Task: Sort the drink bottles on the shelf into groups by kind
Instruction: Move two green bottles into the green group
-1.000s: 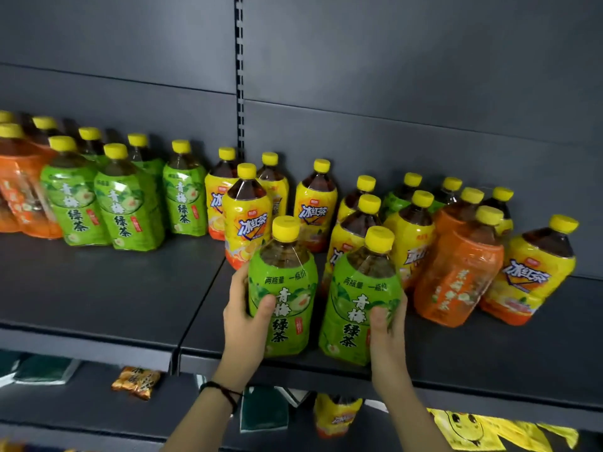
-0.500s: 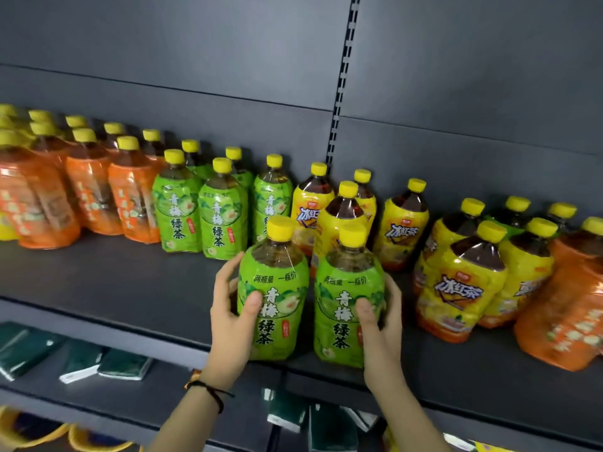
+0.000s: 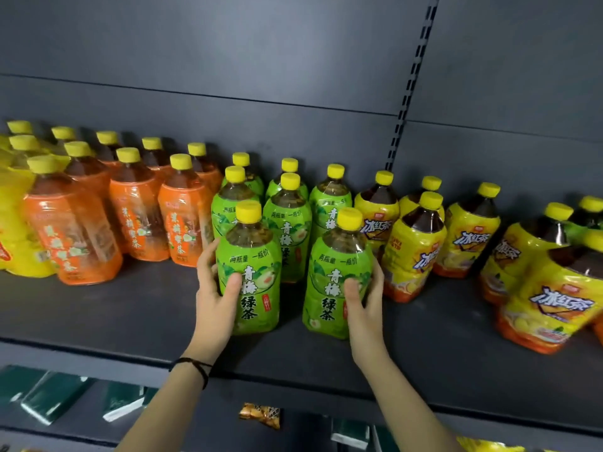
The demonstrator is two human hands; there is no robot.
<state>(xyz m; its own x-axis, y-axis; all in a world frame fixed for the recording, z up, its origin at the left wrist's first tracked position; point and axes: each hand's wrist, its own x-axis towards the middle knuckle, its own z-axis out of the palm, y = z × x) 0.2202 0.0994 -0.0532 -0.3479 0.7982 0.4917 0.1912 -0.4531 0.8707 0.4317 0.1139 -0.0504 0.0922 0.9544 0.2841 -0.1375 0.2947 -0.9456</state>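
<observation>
The left hand (image 3: 212,288) grips a green-labelled green tea bottle (image 3: 251,272), thumb across the front of the label and fingers curled round its left side. The right hand (image 3: 365,301) grips a second green tea bottle (image 3: 336,282) the same way, thumb on the label and fingers wrapped round its right side. A black cord (image 3: 192,367) circles the left wrist.

Both held bottles are roughly upright with yellow caps, side by side but apart, near the front of a dark grey shelf (image 3: 130,314). Just behind them stands a cluster of matching green tea bottles (image 3: 287,230). To the left of that cluster are orange-labelled tea bottles (image 3: 137,223) in rows. To the right are yellow-labelled iced tea bottles (image 3: 414,256), spread loosely toward the right edge.

On the lower shelf lie dark green packets (image 3: 52,399) and a small orange snack packet (image 3: 261,414).
</observation>
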